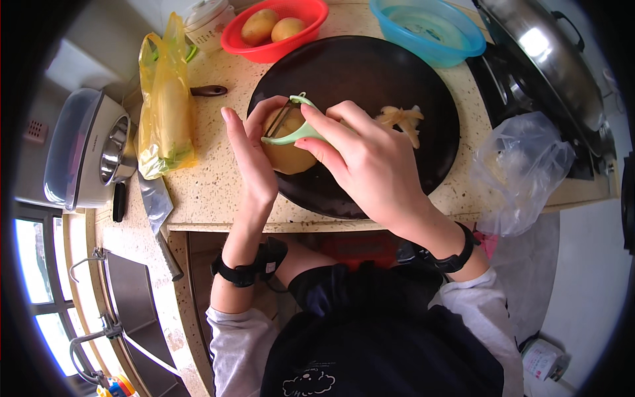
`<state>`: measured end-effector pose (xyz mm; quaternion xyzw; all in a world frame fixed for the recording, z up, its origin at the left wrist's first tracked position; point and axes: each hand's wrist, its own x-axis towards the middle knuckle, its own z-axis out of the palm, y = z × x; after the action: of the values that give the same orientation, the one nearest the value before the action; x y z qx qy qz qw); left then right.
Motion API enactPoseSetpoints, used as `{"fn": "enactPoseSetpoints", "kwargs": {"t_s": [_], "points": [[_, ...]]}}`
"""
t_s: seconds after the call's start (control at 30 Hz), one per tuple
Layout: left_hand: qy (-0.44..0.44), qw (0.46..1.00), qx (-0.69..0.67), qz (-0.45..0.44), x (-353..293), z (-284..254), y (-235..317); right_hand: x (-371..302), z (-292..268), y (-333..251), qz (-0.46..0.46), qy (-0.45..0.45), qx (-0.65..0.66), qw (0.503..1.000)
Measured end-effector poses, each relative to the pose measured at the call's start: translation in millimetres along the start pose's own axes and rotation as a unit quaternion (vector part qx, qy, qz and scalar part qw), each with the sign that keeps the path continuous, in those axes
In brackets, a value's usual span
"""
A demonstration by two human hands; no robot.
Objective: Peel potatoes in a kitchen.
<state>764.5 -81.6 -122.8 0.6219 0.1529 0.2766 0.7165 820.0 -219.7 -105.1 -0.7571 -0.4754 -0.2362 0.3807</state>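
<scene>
At the bottom of the frame a dark top with grey sleeves is seen, and black bands are worn on both wrists. Just above the centre, a yellow potato (288, 151) is cupped in the left hand (251, 159), its fingers curled round the far side and the thumb pressed along the near side. A pale green peeler (291, 129) is gripped in the right hand (367, 162), with the fingers closed narrowly on the handle and the blade laid against the top of the potato. Both hands are held over a large black round plate (397, 79), on which a small heap of pale peelings (403, 120) is left, right of centre. A speckled stone counter (205, 178) carries the plate. At the left of the counter a yellow plastic bag (164, 112) is placed, with a cleaver (155, 205) lying below it near the edge. A clear plastic bag (522, 165) is seen at the right edge of the counter. Farther back, at the top of the frame, two more potatoes are held in a red bowl (264, 47), and a blue bowl (430, 33) is set to its right. A steel pan lid (542, 46) is seen at the upper right, and a rice cooker (86, 149) at the far left.
</scene>
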Motion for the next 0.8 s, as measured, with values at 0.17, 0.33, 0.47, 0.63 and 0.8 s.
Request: {"fn": "enactPoseSetpoints", "kwargs": {"t_s": [0.17,0.33,0.47,0.63,0.8], "points": [[0.023,0.999,0.027,0.003,-0.5,4.3,-5.2,3.0,-5.8,1.1,-0.022,-0.052,-0.036,0.998],[0.014,0.999,0.044,0.009,1.0,4.9,-7.6,5.2,-16.8,-0.9,-0.007,-0.089,-0.037,0.995],[0.009,0.999,0.037,0.016,0.5,6.0,-9.6,5.8,-21.8,-0.2,-0.018,-0.099,-0.055,0.993],[-0.007,0.997,0.06,0.043,3.5,3.8,-11.8,-1.1,-24.2,1.9,-0.047,-0.11,-0.097,0.988],[0.004,1.0,-0.007,0.023,14.2,-4.8,-12.7,-16.7,-14.4,-2.1,-0.033,-0.101,-0.119,0.987]]}}
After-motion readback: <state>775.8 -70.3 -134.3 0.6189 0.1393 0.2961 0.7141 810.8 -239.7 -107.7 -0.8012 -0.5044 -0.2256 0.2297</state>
